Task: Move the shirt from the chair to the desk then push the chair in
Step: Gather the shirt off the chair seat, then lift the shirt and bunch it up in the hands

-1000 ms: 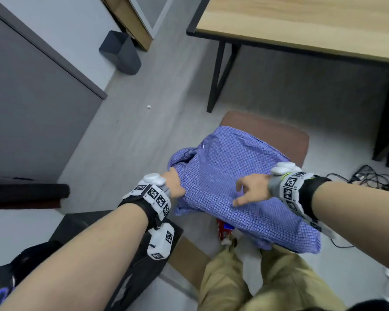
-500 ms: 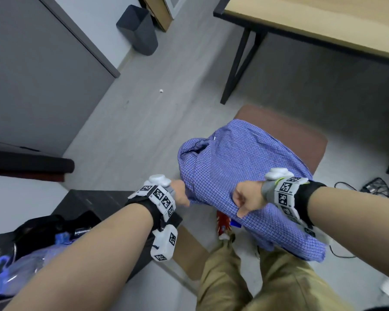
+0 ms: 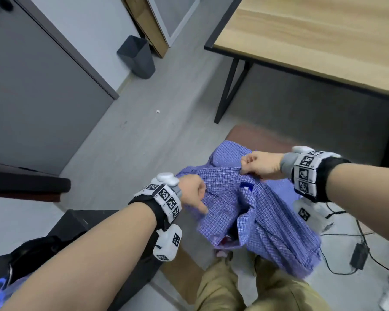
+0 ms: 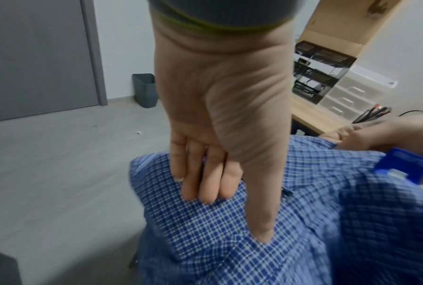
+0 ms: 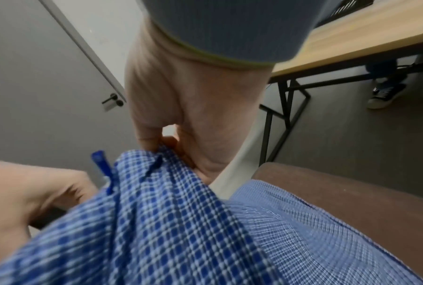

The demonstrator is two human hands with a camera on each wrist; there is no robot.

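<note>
A blue checked shirt (image 3: pixel 240 212) hangs bunched between my two hands, above the near part of the brown chair seat (image 3: pixel 258 136). My left hand (image 3: pixel 199 199) grips its left side, thumb lying on the cloth (image 4: pixel 229 202). My right hand (image 3: pixel 245 167) pinches the collar edge (image 5: pixel 161 146) and holds it higher. The shirt's lower part drapes toward my legs, and part of it still lies over the chair seat (image 5: pixel 351 194). The wooden desk (image 3: pixel 312 41) stands beyond the chair at the upper right.
A grey bin (image 3: pixel 137 57) stands by the wall near a grey door (image 3: pixel 32 86). Cables and a power adapter (image 3: pixel 359 254) lie on the floor to the right. A black case (image 3: pixel 76 225) sits at my lower left. Someone's shoe (image 5: pixel 386 94) shows under the desk.
Both hands have closed on the shirt and lifted it off the seat. The right hand has risen and moved to the right with the collar. More of the desk has come into view.
</note>
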